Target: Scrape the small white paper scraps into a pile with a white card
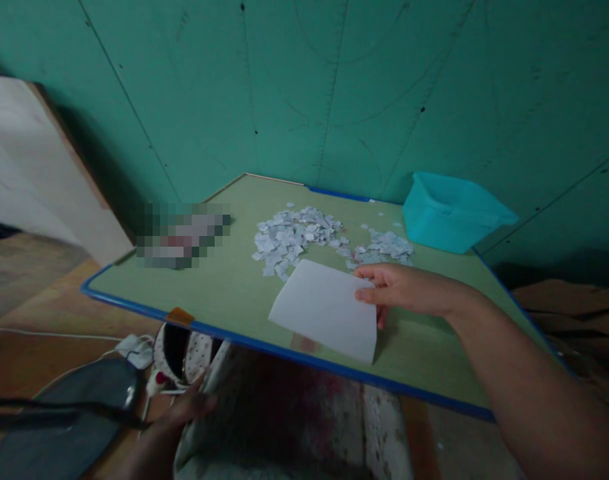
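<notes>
Low green table, paper work in progress: one whole sheet, two heaps of cut scraps.

Green table (pixel 224 293) with blue edging, set against a teal wall (pixel 334 80). Teal tub (pixel 451 213) at the far right corner, contents not visible. White paper sheet (pixel 324 308) lies flat near the front edge, whole and uncut, pinched at its right edge by the right hand (pixel 397 288), thumb on top, fingers beneath. Left hand (pixel 191 405) low under the table edge, beside spotted cloth (pixel 199 353); grip blurred, cannot tell. Beyond the sheet, large scrap pile (pixel 294 237) and smaller scrap pile (pixel 384 248): much looks already cut; this sheet remains.
</notes>
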A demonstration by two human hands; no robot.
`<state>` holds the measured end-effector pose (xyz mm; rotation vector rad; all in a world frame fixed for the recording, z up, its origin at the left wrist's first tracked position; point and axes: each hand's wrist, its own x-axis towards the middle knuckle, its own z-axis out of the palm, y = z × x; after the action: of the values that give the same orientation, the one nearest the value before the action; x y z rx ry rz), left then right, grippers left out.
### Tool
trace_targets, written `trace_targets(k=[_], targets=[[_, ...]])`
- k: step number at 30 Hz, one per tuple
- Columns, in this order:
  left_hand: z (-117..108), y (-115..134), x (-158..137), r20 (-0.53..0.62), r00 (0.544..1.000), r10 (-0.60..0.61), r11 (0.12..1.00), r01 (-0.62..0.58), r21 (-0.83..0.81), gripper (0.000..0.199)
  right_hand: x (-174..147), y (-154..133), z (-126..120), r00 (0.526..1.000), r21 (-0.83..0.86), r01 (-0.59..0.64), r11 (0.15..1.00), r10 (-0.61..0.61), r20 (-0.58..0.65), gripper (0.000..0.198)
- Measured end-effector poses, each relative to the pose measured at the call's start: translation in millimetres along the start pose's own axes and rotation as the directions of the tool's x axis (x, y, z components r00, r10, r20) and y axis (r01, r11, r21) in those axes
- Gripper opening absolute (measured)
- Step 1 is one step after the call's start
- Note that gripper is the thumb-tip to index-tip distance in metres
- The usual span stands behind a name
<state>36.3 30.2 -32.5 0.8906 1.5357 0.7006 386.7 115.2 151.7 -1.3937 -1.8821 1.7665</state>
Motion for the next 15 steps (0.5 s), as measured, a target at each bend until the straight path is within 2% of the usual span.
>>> trace_targets(k=[6, 10, 12, 15], targets=[[-6, 3, -1, 0.082, 0.996, -0.031, 0.998, 0.026, 0.062, 0.015, 5, 0, 8, 0.997, -0.004, 0.026, 1.000, -0.026, 0.072, 0.024], [-7, 7, 0, 0.147, 0.987, -0.070, 0.995, 0.058, 0.084, 0.023, 7, 1, 8, 0.995, 0.001, 0.047, 0.999, -0.047, 0.088, 0.022], [-4, 8, -3, 0.116, 0.992, -0.050, 0.997, 0.042, 0.069, 0.026, 8, 1, 10, 0.995, -0.009, 0.057, 0.998, -0.056, 0.077, 0.021], [3, 11, -12, -0.002, 1.000, 0.026, 1.000, -0.026, -0.003, 0.023, 8, -1, 13, 0.994, -0.036, 0.094, 0.995, -0.092, 0.054, 0.020]])
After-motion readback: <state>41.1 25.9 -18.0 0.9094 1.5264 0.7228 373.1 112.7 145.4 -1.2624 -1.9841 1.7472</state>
